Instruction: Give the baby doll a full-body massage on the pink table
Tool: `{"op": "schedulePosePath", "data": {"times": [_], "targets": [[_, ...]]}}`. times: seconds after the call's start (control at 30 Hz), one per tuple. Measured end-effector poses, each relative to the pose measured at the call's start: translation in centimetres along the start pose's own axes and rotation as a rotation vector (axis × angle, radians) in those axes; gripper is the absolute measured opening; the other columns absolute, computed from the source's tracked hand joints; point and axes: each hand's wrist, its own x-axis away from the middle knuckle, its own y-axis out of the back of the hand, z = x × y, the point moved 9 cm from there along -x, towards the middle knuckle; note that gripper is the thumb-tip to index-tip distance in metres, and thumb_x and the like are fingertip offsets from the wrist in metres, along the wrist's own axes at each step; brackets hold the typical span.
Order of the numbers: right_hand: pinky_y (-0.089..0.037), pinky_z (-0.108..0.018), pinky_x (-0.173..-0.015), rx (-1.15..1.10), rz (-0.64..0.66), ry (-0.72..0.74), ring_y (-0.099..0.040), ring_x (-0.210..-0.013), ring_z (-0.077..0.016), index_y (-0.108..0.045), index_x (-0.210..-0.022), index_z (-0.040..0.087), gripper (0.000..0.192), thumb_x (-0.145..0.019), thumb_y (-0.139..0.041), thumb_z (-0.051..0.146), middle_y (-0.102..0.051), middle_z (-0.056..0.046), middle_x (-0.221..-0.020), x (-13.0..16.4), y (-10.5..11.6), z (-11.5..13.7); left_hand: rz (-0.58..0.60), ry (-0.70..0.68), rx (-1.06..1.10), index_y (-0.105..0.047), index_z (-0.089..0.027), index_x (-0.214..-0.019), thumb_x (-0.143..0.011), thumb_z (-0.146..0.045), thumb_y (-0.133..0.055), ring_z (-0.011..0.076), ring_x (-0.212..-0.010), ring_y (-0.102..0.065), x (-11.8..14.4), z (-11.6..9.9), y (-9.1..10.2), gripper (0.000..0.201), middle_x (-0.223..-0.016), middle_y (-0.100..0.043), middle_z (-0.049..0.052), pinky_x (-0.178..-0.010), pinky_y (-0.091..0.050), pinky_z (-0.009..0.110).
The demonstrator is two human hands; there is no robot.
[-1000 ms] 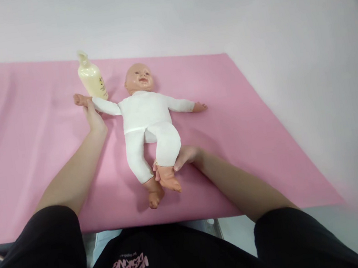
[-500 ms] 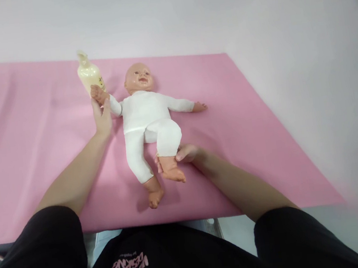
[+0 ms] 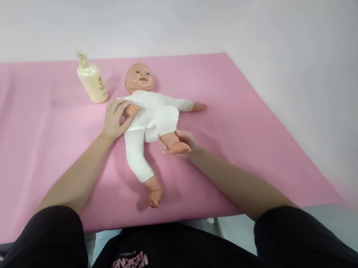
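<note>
Fingers of the left hand (image 3: 115,120) grip the doll (image 3: 144,112) by its arm, folded across the chest; the right hand (image 3: 182,144) cups its raised foot. Doll lies mid-mat, bottle (image 3: 91,79) near the pink mat's (image 3: 27,142) far edge.

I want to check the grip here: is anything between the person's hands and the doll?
Nothing visible. The left hand holds the doll by its arm, the right hand cups its foot. The lotion bottle stands apart.
</note>
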Motion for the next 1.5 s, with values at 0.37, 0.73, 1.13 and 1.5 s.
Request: {"op": "schedulePosePath", "data": {"times": [0.37,0.73,1.13,1.5], "targets": [[-0.051,-0.031,-0.064,0.04,-0.151,0.005,-0.06,-0.069,-0.0169,-0.074,-0.1,0.016,0.047,-0.091,-0.059,0.06,-0.068,-0.004,-0.075,-0.2,1.2,0.3,0.004,-0.07,-0.017,-0.063,-0.022,-0.135,-0.098,-0.052,-0.054,0.0335,-0.124,-0.059,0.1,-0.3,-0.3,0.049,-0.132,-0.066,0.015,-0.11,-0.044,0.056],[-0.053,-0.03,-0.063,0.033,-0.198,0.02,-0.06,-0.067,-0.0168,-0.075,-0.095,0.02,0.04,-0.087,-0.062,0.057,-0.07,-0.005,-0.075,-0.2,1.2,0.5,0.049,-0.005,0.039,-0.067,-0.025,-0.132,-0.093,-0.059,-0.059,0.0353,-0.124,-0.059,-0.1,-0.2,-0.4,0.052,-0.132,-0.067,0.015,-0.112,-0.042,0.058],[-0.055,-0.029,-0.068,0.051,-0.141,-0.033,-0.062,-0.066,-0.0158,-0.073,-0.093,0.02,0.032,-0.089,-0.064,0.051,-0.07,-0.002,-0.074,-0.2,0.7,0.0,0.015,0.008,0.04,-0.065,-0.023,-0.132,-0.094,-0.051,-0.058,0.0345,-0.126,-0.059,-0.2,-0.2,-0.1,0.047,-0.131,-0.067,0.015,-0.113,-0.043,0.056],[-0.042,-0.027,-0.052,0.036,0.28,-0.068,-0.041,-0.041,-0.0107,-0.072,-0.09,0.014,0.038,-0.093,-0.063,0.051,-0.054,0.005,-0.05,-0.2,-4.6,0.0,-0.068,0.096,0.081,-0.062,-0.025,-0.136,-0.095,-0.068,-0.056,0.0336,-0.126,-0.059,0.1,1.3,0.4,0.06,-0.131,-0.066,0.014,-0.115,-0.043,0.054]]}}
